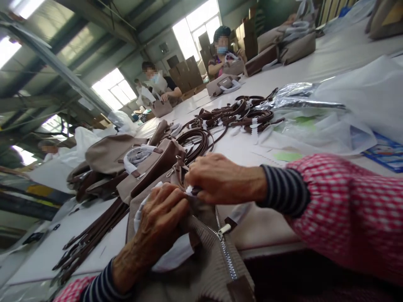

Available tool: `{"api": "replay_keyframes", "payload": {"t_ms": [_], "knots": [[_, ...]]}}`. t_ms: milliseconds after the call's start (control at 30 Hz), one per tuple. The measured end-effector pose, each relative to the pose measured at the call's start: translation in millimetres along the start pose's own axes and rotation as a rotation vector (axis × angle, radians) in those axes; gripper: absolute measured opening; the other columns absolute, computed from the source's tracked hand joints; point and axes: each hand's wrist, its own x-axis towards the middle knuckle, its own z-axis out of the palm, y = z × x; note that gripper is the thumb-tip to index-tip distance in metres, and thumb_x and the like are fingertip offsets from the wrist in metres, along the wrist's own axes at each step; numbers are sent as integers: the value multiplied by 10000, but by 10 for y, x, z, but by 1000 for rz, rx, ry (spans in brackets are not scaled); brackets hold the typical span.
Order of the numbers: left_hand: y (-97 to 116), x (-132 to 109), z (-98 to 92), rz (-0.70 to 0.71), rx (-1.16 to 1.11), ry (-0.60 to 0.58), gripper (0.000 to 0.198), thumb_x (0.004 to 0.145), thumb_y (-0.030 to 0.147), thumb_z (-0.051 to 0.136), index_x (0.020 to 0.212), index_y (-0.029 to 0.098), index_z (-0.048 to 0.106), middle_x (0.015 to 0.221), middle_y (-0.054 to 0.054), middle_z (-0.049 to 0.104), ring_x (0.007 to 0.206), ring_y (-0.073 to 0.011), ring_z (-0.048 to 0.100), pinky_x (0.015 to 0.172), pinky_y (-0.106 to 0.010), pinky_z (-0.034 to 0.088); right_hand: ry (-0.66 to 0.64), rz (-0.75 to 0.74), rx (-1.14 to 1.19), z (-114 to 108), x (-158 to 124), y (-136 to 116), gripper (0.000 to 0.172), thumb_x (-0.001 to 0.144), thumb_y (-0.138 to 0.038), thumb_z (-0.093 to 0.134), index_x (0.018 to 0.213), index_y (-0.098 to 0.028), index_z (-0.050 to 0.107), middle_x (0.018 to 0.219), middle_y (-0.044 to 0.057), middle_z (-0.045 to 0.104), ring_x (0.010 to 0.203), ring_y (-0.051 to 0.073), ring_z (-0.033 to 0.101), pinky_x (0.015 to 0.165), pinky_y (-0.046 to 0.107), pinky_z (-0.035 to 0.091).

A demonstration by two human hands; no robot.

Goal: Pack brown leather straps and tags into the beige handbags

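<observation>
A taupe ribbed handbag (204, 256) lies tilted in front of me, its metal zipper (227, 256) partly open and a pale cover on the zipper pull (224, 229). My left hand (162, 218) grips the near side of the bag's opening, fingers curled over the edge. White wrapping (176, 253) shows around a handle beneath that hand. My right hand (220, 178) is closed at the far end of the opening, by a strap tab with metal hardware (180, 163). A bit of white wrap and something dark show under its fingers; what exactly it pinches is hidden.
Finished-looking handbags (110, 155) are piled at the left. Coiled brown straps (198, 142) lie beyond my hands, and long straps (94, 235) at the left. Clear plastic bags (340, 121) cover the right side. Two people (222, 58) handle bags across the table.
</observation>
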Motion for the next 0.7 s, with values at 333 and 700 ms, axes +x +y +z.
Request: {"api": "replay_keyframes", "payload": {"t_ms": [333,700], "knots": [[-140,-11,-446,151,151,213,142,881,54,667,883,188,620,919,-92,719,937,-288,625,766,-438,531,-176,-169,18,462,-72,60,136,816,-224,733,939,-165,720,963,83,741,892,239,640,707,357,414],[-104,72,-237,40,-84,263,255,865,-53,556,783,188,542,862,-57,636,881,-231,612,738,-406,536,-240,-313,209,709,351,-123,193,925,-304,660,1035,-147,679,1048,93,719,865,199,589,691,315,425]]}}
